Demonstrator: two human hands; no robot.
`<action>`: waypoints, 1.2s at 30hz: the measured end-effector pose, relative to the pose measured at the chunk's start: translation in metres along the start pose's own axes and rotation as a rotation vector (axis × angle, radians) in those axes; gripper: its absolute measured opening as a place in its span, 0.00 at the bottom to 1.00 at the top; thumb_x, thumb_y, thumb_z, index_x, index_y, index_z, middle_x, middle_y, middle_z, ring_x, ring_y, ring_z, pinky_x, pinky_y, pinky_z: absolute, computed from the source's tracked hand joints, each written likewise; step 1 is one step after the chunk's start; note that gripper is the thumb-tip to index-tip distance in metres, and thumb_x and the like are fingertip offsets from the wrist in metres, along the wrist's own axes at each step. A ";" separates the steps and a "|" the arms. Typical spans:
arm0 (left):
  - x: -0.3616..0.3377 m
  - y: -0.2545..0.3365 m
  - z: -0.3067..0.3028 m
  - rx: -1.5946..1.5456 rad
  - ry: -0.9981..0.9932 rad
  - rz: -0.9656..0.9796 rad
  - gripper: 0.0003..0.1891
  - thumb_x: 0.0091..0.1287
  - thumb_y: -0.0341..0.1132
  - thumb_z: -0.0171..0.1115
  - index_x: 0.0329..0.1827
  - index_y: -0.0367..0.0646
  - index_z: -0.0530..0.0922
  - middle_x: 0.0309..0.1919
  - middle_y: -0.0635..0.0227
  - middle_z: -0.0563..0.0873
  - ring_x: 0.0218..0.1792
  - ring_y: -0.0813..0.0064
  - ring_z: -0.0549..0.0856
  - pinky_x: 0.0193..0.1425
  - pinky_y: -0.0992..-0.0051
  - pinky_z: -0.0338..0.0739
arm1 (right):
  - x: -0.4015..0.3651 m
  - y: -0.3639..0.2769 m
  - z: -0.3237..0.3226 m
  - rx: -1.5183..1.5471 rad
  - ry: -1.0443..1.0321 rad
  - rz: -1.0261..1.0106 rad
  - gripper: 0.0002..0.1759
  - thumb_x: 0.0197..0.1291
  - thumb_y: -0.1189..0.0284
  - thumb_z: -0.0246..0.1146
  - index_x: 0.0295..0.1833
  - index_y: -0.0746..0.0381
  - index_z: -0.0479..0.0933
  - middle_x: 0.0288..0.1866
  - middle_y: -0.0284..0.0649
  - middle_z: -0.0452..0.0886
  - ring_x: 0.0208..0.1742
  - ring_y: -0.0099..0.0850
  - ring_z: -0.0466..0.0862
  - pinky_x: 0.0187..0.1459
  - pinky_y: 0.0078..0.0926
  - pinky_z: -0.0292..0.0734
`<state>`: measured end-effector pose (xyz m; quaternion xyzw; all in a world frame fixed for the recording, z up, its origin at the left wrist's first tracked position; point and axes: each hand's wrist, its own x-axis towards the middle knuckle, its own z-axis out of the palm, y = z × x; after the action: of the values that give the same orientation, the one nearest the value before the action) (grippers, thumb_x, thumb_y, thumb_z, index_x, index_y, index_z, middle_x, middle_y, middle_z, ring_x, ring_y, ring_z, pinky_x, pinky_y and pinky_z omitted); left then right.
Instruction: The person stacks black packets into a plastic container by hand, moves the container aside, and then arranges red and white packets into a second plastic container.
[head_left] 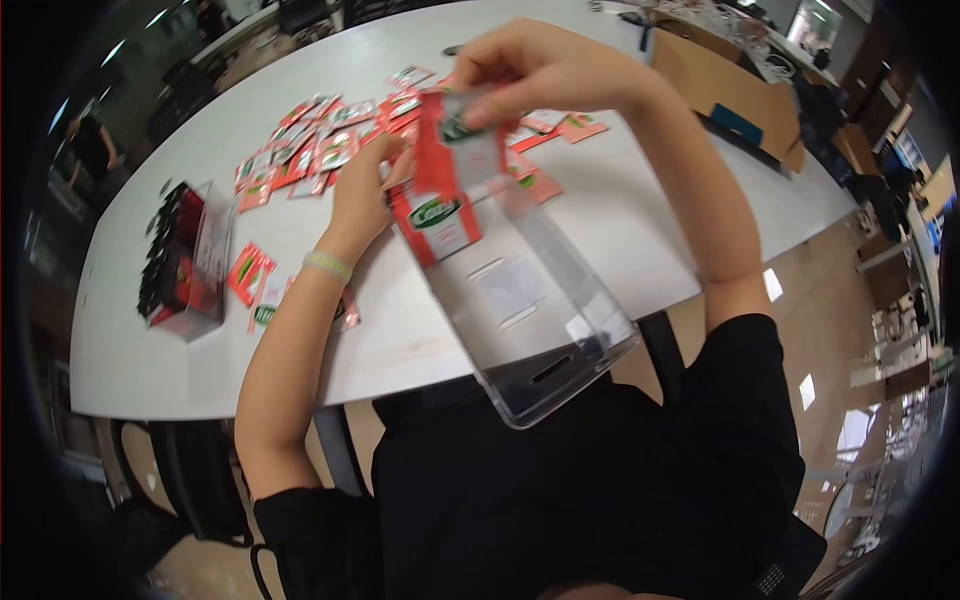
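Observation:
My right hand (545, 78) pinches a red-and-white sachet (472, 155), slightly blurred, above the far end of a clear plastic box (592, 305). Inside that end of the box, another red-and-white sachet with a green oval label (437, 222) stands tilted. My left hand (365, 190) is at the box's far left corner, its bent fingers closed against the edge of the sachets and partly hidden by them. The box's near end, with a slot in it, reaches over the table edge towards my body.
Loose sachets (335, 150) lie heaped beyond my hands, and several more (250, 275) lie left of my forearm. A clear box of dark packets (190, 265) stands on the left of the white table (400, 345). An open cardboard box (690, 75) sits at the back right.

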<state>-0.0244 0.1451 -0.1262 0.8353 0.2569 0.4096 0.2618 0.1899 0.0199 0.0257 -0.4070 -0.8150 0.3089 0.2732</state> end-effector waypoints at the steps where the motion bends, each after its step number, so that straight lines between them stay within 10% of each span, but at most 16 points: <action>1: 0.001 0.006 0.004 -0.011 0.027 -0.004 0.13 0.65 0.38 0.58 0.46 0.40 0.78 0.40 0.58 0.84 0.40 0.61 0.83 0.44 0.70 0.75 | -0.002 -0.004 0.000 -0.095 -0.104 0.019 0.10 0.54 0.71 0.67 0.36 0.66 0.76 0.29 0.34 0.80 0.29 0.19 0.80 0.32 0.17 0.76; 6: 0.001 0.022 -0.001 0.214 0.005 -0.019 0.11 0.65 0.38 0.58 0.43 0.40 0.79 0.37 0.59 0.85 0.37 0.62 0.84 0.42 0.68 0.76 | -0.001 -0.024 0.029 -0.351 -0.257 0.198 0.10 0.53 0.72 0.66 0.34 0.68 0.75 0.26 0.40 0.79 0.24 0.26 0.81 0.30 0.24 0.75; 13: 0.001 0.023 -0.001 0.312 -0.057 0.047 0.08 0.62 0.33 0.58 0.39 0.40 0.80 0.34 0.59 0.85 0.38 0.60 0.83 0.43 0.66 0.75 | 0.001 -0.011 0.061 -0.654 -0.115 -0.168 0.07 0.55 0.72 0.61 0.32 0.65 0.73 0.21 0.44 0.77 0.28 0.40 0.80 0.30 0.34 0.72; 18: 0.001 0.021 0.000 0.347 -0.054 0.084 0.07 0.48 0.23 0.57 0.31 0.41 0.78 0.30 0.60 0.84 0.35 0.58 0.81 0.39 0.64 0.72 | -0.004 -0.018 0.074 -0.969 -0.130 0.070 0.07 0.55 0.72 0.60 0.33 0.66 0.75 0.27 0.45 0.77 0.32 0.42 0.79 0.36 0.38 0.72; 36: 0.002 0.021 -0.003 0.339 -0.071 0.114 0.07 0.54 0.28 0.60 0.36 0.43 0.80 0.32 0.62 0.85 0.35 0.62 0.83 0.40 0.65 0.75 | -0.009 -0.020 0.084 -0.940 -0.114 -0.009 0.26 0.40 0.69 0.72 0.43 0.63 0.66 0.40 0.43 0.74 0.35 0.40 0.81 0.33 0.36 0.76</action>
<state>-0.0217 0.1315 -0.1099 0.8946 0.2651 0.3449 0.1026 0.1259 -0.0204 -0.0174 -0.4653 -0.8820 -0.0729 0.0153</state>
